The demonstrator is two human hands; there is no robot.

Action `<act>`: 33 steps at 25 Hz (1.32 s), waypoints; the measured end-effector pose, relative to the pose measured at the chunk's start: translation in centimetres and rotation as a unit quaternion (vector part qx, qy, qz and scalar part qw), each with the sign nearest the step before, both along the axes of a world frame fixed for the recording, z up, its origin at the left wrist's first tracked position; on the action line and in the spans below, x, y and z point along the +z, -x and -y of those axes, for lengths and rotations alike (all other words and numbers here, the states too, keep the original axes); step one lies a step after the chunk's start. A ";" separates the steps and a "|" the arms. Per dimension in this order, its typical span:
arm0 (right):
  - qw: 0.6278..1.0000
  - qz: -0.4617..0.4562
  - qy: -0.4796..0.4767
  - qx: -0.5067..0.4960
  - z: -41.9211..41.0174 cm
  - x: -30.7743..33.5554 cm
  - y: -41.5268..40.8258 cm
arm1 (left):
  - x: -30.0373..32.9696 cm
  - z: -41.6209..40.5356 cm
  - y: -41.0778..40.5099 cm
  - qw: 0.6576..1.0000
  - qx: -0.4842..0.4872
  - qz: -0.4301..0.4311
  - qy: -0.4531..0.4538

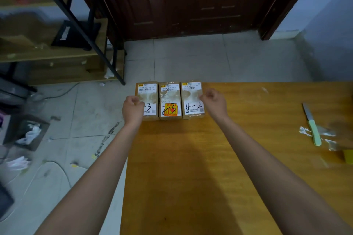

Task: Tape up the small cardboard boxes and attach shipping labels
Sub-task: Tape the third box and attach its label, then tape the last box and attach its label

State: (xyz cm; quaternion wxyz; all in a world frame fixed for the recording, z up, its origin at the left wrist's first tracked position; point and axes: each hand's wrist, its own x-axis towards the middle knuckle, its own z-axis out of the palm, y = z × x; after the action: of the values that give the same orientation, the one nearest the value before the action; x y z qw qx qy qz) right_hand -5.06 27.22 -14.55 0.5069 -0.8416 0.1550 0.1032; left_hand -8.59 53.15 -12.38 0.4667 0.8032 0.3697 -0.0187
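Left hand (133, 108): fingers curled, resting on the left box (147, 100) at its outer edge, seemingly to square up the row; whether it pinches anything I cannot tell.
Middle box (170, 100): touches both neighbours at the table's (210, 158) far left corner, labelled and taped.
Right box (192, 99): label marked 4-2.
Right hand (214, 102): fingers curled at that box's outer side, likely pressing inward.
Knife (311, 125): well apart, parked at the right.
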 end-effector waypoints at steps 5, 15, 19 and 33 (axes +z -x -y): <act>0.996 0.038 -0.036 0.069 1.3 4.2 1.2 | 4.5 4.7 0.1 0.999 -0.014 0.043 0.026; 0.992 0.107 0.027 0.062 7.0 9.7 12.6 | 9.5 12.6 8.2 0.984 -0.144 0.088 0.054; 0.991 0.115 0.064 0.039 9.2 10.7 21.0 | 9.8 15.4 14.9 0.971 -0.205 0.111 0.058; 0.989 0.126 0.040 -0.067 26.1 14.3 35.0 | 12.9 34.3 25.5 0.943 -0.304 0.125 0.051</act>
State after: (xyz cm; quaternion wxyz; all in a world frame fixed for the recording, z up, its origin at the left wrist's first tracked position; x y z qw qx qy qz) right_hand -40.04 1.17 -0.24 0.4945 -0.8550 0.1499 -0.0437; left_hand -34.08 18.86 0.49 0.5220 0.8482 0.0446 -0.0782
